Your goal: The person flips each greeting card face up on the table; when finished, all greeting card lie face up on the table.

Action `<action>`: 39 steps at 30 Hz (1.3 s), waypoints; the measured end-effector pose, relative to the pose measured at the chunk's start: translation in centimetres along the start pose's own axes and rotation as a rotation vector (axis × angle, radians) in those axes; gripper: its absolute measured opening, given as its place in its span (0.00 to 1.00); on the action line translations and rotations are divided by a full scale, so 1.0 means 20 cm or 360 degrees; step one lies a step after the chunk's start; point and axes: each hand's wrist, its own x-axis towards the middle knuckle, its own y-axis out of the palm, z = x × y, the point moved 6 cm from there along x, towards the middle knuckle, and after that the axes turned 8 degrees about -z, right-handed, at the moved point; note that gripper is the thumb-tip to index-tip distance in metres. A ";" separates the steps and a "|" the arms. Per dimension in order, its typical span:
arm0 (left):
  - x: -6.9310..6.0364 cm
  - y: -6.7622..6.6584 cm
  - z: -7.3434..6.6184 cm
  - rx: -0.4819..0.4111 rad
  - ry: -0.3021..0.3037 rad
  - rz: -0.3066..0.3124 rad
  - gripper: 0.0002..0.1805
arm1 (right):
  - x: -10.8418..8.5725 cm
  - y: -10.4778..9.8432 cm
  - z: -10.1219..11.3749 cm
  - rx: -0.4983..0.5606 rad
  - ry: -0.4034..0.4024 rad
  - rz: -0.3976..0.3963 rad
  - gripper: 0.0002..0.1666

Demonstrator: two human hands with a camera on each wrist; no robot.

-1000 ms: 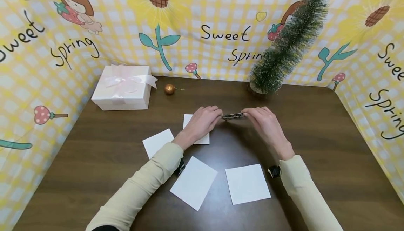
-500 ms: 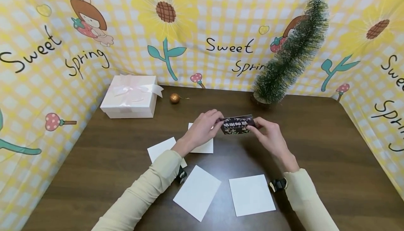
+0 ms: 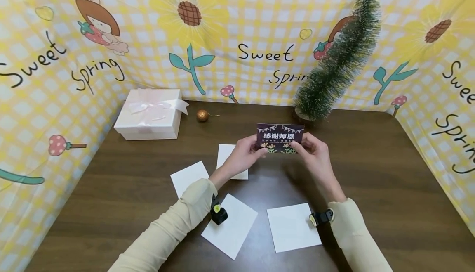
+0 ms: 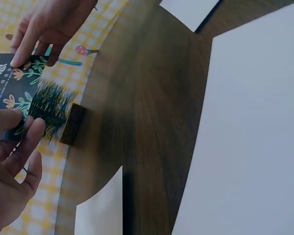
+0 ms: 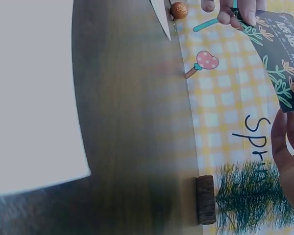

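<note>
A dark greeting card (image 3: 280, 133) with white lettering, bunting and flowers stands tilted up above the table, its printed face toward me. My left hand (image 3: 243, 154) pinches its lower left corner, thumb in front and fingers behind. On the right edge, my right hand (image 3: 315, 152) pinches the card the same way. Both wrist views show the card between the two hands, in the left wrist view with my left thumb (image 4: 7, 119) on its face. White square sheets lie below: one sheet (image 3: 231, 226) under the left wrist, another sheet (image 3: 293, 232) beside the right wrist.
Two more white sheets, one (image 3: 187, 177) at left and one (image 3: 226, 154) partly behind my left hand, lie on the brown table (image 3: 389, 173). At the back stand a white gift box (image 3: 148, 115) with a ribbon, a copper bauble (image 3: 202, 115) and a small fir tree (image 3: 334, 65).
The card has turned from edge-on to upright, its face now toward me and its lettering the right way up. Both hands have shifted with it and keep hold of it.
</note>
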 end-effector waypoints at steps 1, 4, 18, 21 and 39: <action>0.00 0.00 0.00 0.0002 -0.0010 0.0000 0.14 | 0.00 0.00 0.01 0.0003 0.0006 0.0012 0.09; 0.00 -0.02 0.00 -0.0005 -0.0022 0.0006 0.15 | 0.01 0.01 -0.02 0.0007 0.0061 0.0040 0.13; 0.00 -0.03 0.04 0.0212 -0.0223 -0.0250 0.08 | 0.02 -0.01 -0.19 -0.0453 0.0262 0.0154 0.13; 0.00 0.00 0.07 0.0365 -0.0260 -0.0242 0.10 | 0.01 0.00 -0.21 -0.0624 0.0250 0.0193 0.12; 0.00 0.13 0.13 0.1268 -0.0265 0.0012 0.16 | -0.02 0.01 -0.33 -0.1061 0.0409 0.0461 0.16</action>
